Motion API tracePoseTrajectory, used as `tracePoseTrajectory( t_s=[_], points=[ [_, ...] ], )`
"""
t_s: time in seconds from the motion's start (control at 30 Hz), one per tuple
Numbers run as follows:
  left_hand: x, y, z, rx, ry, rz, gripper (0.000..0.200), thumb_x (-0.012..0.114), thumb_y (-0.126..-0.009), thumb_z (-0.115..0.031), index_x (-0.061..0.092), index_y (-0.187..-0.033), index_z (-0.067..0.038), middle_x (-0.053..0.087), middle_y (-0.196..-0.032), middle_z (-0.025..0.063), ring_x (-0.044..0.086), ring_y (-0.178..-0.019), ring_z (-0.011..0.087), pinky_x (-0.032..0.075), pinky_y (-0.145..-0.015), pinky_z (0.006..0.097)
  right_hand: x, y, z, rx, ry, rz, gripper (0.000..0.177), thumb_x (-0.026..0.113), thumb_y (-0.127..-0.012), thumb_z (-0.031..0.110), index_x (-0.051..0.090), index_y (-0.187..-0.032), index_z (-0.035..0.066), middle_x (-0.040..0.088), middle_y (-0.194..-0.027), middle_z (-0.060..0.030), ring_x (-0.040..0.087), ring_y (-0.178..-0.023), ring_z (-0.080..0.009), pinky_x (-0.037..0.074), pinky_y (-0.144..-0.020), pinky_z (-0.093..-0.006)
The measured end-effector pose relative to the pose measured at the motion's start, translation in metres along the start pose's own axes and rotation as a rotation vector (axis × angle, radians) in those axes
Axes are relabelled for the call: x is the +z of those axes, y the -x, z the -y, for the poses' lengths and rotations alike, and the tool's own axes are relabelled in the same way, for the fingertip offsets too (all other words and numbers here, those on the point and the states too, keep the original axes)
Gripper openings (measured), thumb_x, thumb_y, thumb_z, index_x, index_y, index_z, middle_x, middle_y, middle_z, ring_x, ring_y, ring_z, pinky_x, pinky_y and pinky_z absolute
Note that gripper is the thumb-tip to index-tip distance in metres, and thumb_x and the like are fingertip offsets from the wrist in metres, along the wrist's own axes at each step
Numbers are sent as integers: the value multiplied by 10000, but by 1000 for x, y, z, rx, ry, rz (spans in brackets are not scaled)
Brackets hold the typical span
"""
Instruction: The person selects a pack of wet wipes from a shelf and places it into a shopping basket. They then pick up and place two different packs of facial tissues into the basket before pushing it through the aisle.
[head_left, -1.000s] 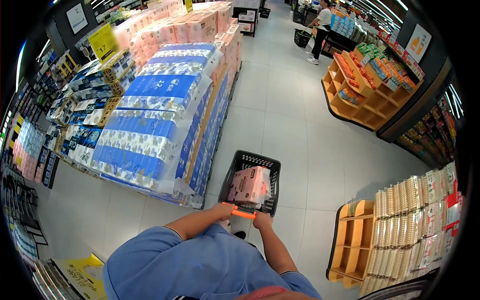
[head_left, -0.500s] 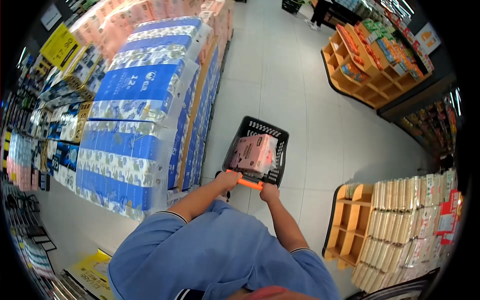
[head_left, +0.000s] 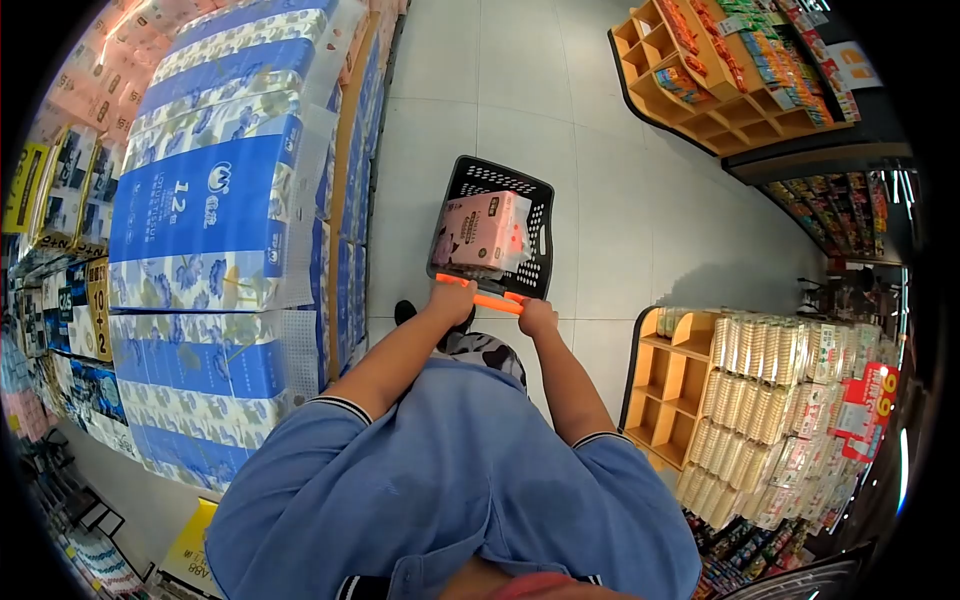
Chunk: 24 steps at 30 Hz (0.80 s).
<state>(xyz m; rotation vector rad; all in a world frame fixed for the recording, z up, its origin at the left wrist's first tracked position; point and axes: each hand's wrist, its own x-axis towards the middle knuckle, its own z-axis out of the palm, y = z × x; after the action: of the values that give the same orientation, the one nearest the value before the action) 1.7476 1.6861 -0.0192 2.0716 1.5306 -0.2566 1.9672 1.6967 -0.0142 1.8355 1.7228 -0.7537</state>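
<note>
In the head view, my left hand (head_left: 453, 299) is closed around the left part of an orange handle (head_left: 496, 303). My right hand (head_left: 538, 317) grips the same handle near its right end. The handle belongs to a black shopping basket (head_left: 541, 262) with perforated walls, in front of my body. Inside the basket lies a pink package (head_left: 474, 232) with dark print. Beside it, at its right, is a whitish wrapped item (head_left: 520, 234) with red marks, partly hidden. The basket's underside cannot be seen.
Blue-and-white tissue packs (head_left: 205, 200) form a tall stack close on the left. Wooden shelving with snack bags (head_left: 715, 85) stands ahead right; another wooden shelf unit (head_left: 668, 385) with packed goods (head_left: 760, 400) is near my right side. Tiled floor (head_left: 510, 80) runs between them.
The view has shifted: the basket and my hands sit higher in it, and the tissue stack lies farther left. A dark shoe and patterned trousers show more. Both hands keep their grip.
</note>
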Motion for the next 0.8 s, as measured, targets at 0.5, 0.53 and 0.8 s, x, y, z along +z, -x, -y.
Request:
tracePoseTrajectory(
  t_s=[0.5,0.53,0.8],
  points=[
    [-41,-95,9,-33,79,-32,344,537,-932,-321,502,-1178,-84,697,-942,133,694,-840,336,532,-722,493,-88,-111,-24,-260,121,-30,262,552,-893,202,694,-1113,192,679,-1136,-44,574,-1150,-289,510,-889,-450],
    [-45,-103,7,-27,66,-46,344,537,-932,-321,502,-1178,-84,697,-942,133,694,-840,336,532,-722,493,-96,-116,-25,-289,135,-53,265,554,-887,198,691,-1113,187,682,-1128,-47,580,-1139,-291,513,-882,-447],
    [-93,-141,-3,-260,125,63,358,530,-947,-336,466,-1188,-79,691,-1022,168,679,-935,356,524,-762,497,-153,-174,-26,-496,187,-70,294,537,-864,169,689,-1116,178,688,-1134,-74,596,-1105,-321,513,-886,-453]
  ],
)
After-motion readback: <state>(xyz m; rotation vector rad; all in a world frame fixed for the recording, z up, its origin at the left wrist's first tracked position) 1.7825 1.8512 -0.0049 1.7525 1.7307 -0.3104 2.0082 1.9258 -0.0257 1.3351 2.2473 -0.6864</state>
